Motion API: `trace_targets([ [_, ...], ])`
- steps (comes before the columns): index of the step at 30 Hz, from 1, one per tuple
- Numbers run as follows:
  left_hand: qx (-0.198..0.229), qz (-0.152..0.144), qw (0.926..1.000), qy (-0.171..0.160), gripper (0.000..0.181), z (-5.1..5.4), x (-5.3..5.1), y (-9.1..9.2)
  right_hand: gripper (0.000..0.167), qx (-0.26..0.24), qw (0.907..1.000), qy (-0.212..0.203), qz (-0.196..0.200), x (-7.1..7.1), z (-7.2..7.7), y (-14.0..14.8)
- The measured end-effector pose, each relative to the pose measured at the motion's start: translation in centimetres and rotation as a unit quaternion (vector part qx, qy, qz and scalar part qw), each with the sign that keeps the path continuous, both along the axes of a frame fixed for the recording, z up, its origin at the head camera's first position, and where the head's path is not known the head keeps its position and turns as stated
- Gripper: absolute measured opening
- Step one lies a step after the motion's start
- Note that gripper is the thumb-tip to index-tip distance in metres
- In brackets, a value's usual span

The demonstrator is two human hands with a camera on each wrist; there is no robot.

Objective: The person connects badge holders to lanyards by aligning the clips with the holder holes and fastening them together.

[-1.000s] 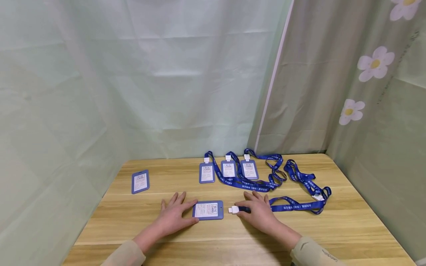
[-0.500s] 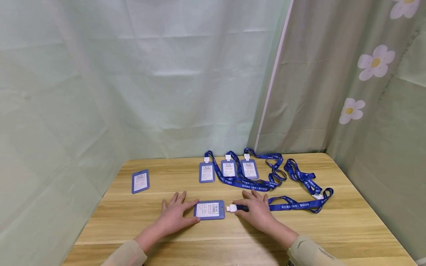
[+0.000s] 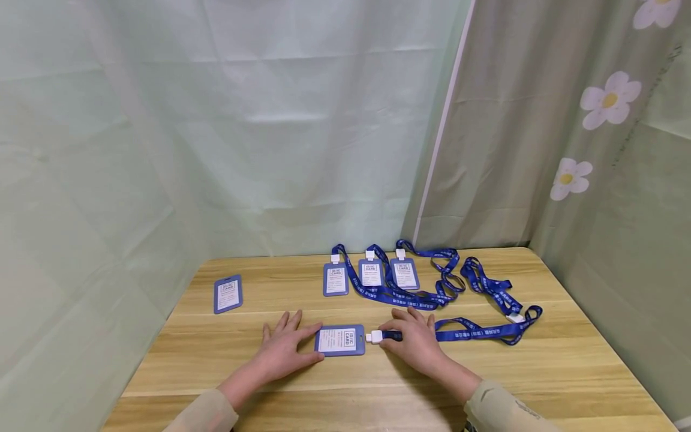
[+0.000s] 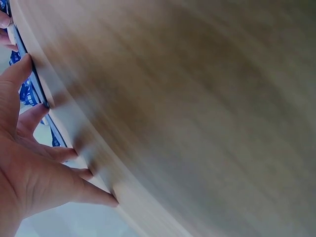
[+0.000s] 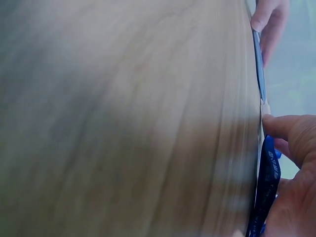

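Observation:
In the head view, a blue badge holder (image 3: 339,341) with a white ID/IC card lies sideways on the table. My left hand (image 3: 286,348) spreads its fingers flat, its thumb and forefinger touching the holder's left corners. To the right, my right hand (image 3: 415,339) pinches the white clip (image 3: 374,337) and the blue strap end of a lanyard (image 3: 480,333). The clip's tip lies close to the slotted end of the holder; whether they touch cannot be told. The right wrist view shows the thumb against the clip (image 5: 265,107), with the strap (image 5: 269,173) running under the palm.
Behind lie several badge holders (image 3: 336,280) clipped to blue lanyards (image 3: 415,299). Another loose badge holder (image 3: 228,294) is at the far left. A second bundled lanyard (image 3: 488,288) sits at the right. Curtains (image 3: 281,132) enclose the wooden table (image 3: 345,396).
My right hand has slid slightly left with the clip, narrowing the gap to the badge holder. The holder shifted a little to the right early on; the left hand has hardly moved.

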State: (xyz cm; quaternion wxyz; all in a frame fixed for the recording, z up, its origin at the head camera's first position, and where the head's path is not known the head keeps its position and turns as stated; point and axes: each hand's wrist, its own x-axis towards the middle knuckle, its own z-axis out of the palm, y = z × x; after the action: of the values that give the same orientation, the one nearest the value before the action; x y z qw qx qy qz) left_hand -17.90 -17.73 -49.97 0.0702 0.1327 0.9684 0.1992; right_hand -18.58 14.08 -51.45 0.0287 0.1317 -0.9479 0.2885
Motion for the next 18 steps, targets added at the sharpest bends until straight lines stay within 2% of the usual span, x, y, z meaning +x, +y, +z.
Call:
trace_targets([
  [18, -0.009, 0.003, 0.9999, 0.005, 0.067, 0.18, 0.25, 0.37, 0.025, -0.007, 0.9999, 0.010, 0.007, 0.05, -0.38, 0.01],
])
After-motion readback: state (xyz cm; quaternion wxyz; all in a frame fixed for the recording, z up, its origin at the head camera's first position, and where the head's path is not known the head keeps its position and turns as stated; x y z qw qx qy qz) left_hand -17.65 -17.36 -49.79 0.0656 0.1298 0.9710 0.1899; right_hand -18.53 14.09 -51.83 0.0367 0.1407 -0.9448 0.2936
